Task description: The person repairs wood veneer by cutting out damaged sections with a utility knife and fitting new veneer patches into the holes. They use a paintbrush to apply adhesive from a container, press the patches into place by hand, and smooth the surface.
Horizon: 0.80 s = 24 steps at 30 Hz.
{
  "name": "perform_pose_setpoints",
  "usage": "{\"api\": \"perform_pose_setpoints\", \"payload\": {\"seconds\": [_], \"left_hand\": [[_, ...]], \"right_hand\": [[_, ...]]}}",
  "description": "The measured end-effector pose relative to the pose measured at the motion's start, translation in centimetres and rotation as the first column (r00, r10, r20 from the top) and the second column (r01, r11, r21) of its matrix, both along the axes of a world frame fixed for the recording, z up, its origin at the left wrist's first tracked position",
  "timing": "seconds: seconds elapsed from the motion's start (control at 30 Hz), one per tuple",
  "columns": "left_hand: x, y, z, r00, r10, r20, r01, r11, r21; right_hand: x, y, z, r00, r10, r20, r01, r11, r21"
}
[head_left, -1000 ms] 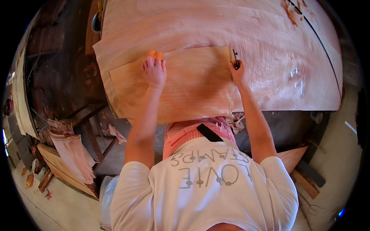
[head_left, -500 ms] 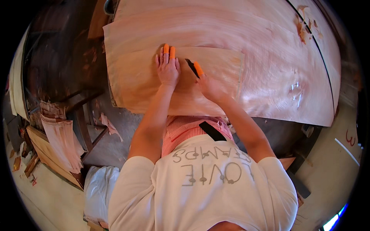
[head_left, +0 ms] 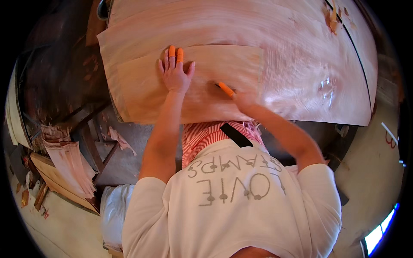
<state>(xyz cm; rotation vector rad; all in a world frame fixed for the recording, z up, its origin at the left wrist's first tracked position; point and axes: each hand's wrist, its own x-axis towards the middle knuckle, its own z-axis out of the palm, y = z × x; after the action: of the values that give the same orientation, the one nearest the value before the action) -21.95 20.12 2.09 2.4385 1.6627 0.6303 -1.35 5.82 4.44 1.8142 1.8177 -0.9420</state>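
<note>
My left hand (head_left: 175,71) lies flat, fingers spread, on a small pale veneer sheet (head_left: 223,81), with orange caps on two fingertips. This sheet rests on top of a much larger pinkish veneer sheet (head_left: 297,64) that covers the work surface. My right hand (head_left: 243,99) is blurred and grips a small orange-handled cutting tool (head_left: 225,89), its tip down on the small sheet near its lower middle. Both forearms reach up from my white shirt at the bottom of the view.
Stacked veneer strips and wood scraps (head_left: 64,159) lie on the floor at lower left beside a dark metal frame (head_left: 90,142). A white bag (head_left: 112,206) sits by my left side. Orange chips (head_left: 333,19) lie at the far right corner of the large sheet.
My right hand has dragged the orange tool from the small sheet's right corner leftward and toward me. The left hand stays pressed flat on the sheet.
</note>
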Motion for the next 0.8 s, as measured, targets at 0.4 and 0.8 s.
{"api": "perform_pose_setpoints", "payload": {"seconds": [0.4, 0.8], "left_hand": [[0.1, 0.6, -0.6, 1.000, 0.004, -0.025, -0.004, 1.000, 0.003], [-0.8, 0.2, 0.2, 0.995, 0.031, 0.097, -0.028, 0.999, -0.037]], "right_hand": [[20.6, 12.2, 5.2, 0.676, 0.737, -0.006, -0.737, 0.676, -0.013], [3.0, 20.8, 3.4, 0.632, 0.774, -0.020, -0.715, 0.593, 0.370]]}}
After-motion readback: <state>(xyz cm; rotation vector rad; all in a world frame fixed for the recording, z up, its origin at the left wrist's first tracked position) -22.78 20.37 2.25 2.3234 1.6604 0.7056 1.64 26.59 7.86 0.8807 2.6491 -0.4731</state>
